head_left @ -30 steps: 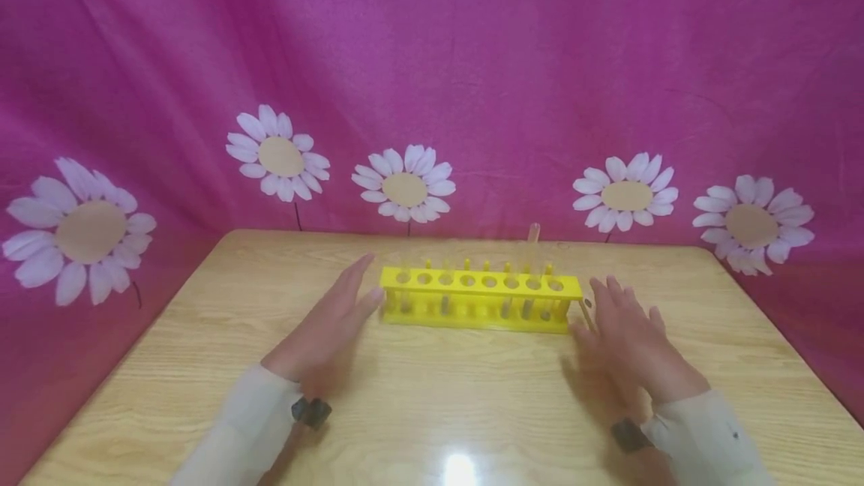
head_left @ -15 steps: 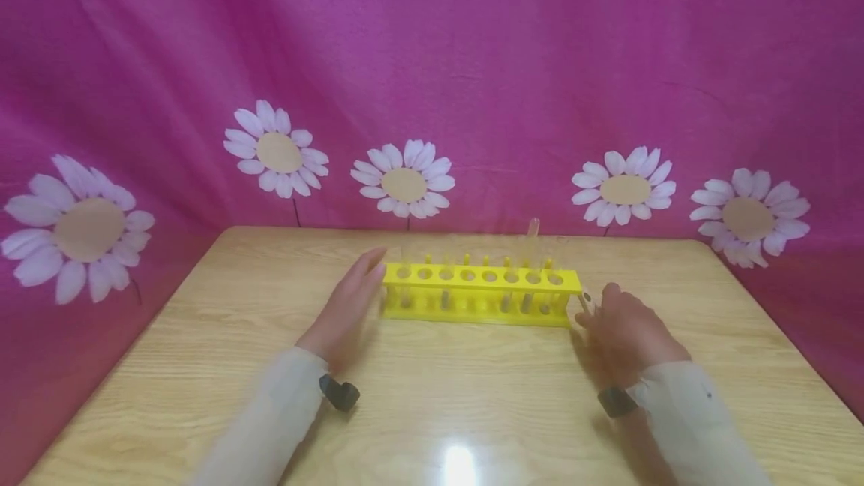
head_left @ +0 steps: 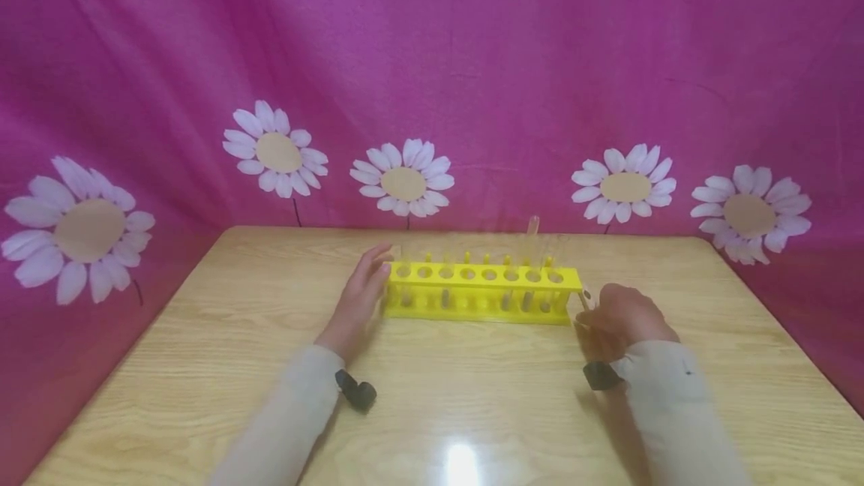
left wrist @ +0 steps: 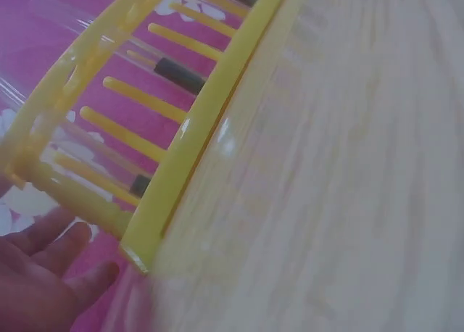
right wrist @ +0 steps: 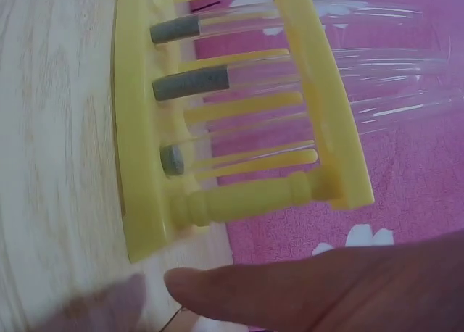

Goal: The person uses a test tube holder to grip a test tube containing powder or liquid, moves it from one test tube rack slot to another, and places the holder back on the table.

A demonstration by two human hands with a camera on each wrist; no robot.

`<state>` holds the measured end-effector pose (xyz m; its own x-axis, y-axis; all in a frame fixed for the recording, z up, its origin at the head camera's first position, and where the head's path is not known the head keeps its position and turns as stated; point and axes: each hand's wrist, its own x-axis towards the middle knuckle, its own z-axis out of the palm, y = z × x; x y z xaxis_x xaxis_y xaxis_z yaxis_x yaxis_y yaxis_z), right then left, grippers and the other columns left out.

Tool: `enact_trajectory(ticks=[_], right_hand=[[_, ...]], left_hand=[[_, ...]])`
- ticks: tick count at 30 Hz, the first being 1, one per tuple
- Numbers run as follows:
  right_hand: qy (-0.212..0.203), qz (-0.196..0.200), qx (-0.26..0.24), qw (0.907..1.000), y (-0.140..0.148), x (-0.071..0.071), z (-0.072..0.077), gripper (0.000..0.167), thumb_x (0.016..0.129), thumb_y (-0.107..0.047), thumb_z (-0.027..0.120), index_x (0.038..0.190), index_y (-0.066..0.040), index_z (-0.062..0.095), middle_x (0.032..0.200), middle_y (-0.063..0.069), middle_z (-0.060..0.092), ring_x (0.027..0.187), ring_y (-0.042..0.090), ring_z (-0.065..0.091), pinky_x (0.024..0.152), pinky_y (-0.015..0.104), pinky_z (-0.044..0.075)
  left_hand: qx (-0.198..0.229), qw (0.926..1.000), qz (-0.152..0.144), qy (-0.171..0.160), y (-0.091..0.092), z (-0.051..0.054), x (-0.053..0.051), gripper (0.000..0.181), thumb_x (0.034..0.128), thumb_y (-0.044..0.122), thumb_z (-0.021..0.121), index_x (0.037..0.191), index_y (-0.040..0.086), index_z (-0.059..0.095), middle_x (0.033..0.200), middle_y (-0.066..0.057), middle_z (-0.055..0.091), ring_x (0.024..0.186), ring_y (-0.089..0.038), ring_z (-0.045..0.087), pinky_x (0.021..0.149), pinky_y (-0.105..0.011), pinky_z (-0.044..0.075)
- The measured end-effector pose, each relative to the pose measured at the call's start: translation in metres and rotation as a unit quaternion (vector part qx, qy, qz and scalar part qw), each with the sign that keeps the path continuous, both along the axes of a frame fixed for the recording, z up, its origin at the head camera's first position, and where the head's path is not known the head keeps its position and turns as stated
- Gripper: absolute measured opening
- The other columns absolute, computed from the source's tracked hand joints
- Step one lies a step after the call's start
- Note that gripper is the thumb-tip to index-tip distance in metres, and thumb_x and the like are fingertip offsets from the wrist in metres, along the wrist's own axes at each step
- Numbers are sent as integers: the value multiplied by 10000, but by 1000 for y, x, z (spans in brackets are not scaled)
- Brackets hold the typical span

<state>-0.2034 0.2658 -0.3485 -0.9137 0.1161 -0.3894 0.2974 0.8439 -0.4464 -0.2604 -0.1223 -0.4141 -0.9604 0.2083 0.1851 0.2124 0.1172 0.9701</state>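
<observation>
A yellow test tube rack (head_left: 479,287) stands upright on the table, holding several clear test tubes (head_left: 533,229) with dark grey material at the bottom. My left hand (head_left: 355,298) is at the rack's left end, its fingers extended; in the left wrist view the fingertips (left wrist: 76,238) lie close to the end post, and contact is hard to tell. Off the right end, my right hand (head_left: 624,313) has curled fingers, with its thumb against a thin tan stick (head_left: 586,297) that has a dark spot. Most of that stick is hidden, and the thumb (right wrist: 239,285) covers it in the right wrist view.
The light wooden table (head_left: 432,388) reaches back to a magenta cloth (head_left: 472,81) printed with white flowers. Short yellow pegs (head_left: 467,257) stand along the rack's rear. Each wrist wears a dark device (head_left: 355,391).
My left hand has moved right and forward to the rack's left end. My right hand's fingers have curled in beside the tan stick. The rack has hardly shifted.
</observation>
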Motion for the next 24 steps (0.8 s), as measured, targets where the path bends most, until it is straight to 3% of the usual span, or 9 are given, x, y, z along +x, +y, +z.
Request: enact_trajectory(ticks=[5, 8, 12, 17, 24], right_hand=[[-152, -348, -356, 9986, 0, -3, -2, 397, 842, -253, 724, 1074, 7, 534, 901, 169, 553, 807, 318, 526, 595, 360, 457], [-145, -430, -367, 9983, 3, -3, -3, 417, 834, -253, 734, 1076, 10, 520, 904, 174, 542, 811, 322, 518, 591, 360, 453], [-78, -289, -170, 9994, 8, -1, -4, 368, 830, -224, 720, 1029, 22, 531, 857, 168, 528, 775, 315, 507, 580, 357, 443], [60, -120, 49, 9999, 14, 1, -5, 375, 811, -233, 721, 1017, 28, 547, 849, 152, 549, 757, 305, 517, 577, 350, 443], [70, 141, 207, 9997, 19, -2, -4, 448, 800, -295, 765, 1003, 41, 550, 833, 141, 540, 757, 295, 505, 610, 354, 444]], left_hand=[[57, 9998, 92, 187, 2, -5, -3, 445, 1022, 388, 427, 1448, 266, 387, 1446, -120, 417, 1379, -276, 314, 1099, -508, 298], [-55, 9996, 154, 236, 4, -8, -3, 451, 1022, 395, 420, 1450, 255, 396, 1481, -46, 399, 1407, -276, 274, 1126, -502, 245], [-278, 9988, 251, 327, 5, -10, -1, 443, 1028, 381, 405, 1449, 242, 407, 1532, 33, 334, 1435, -261, 219, 1148, -515, 164], [-334, 9982, 264, 413, 5, -12, 1, 415, 1038, 353, 391, 1443, 269, 410, 1550, 7, 310, 1433, -221, 220, 1147, -523, 154], [-571, 9972, 382, 281, 4, -13, 1, 458, 1026, 434, 382, 1450, 262, 405, 1532, 42, 341, 1427, -220, 240, 1143, -529, 158]])
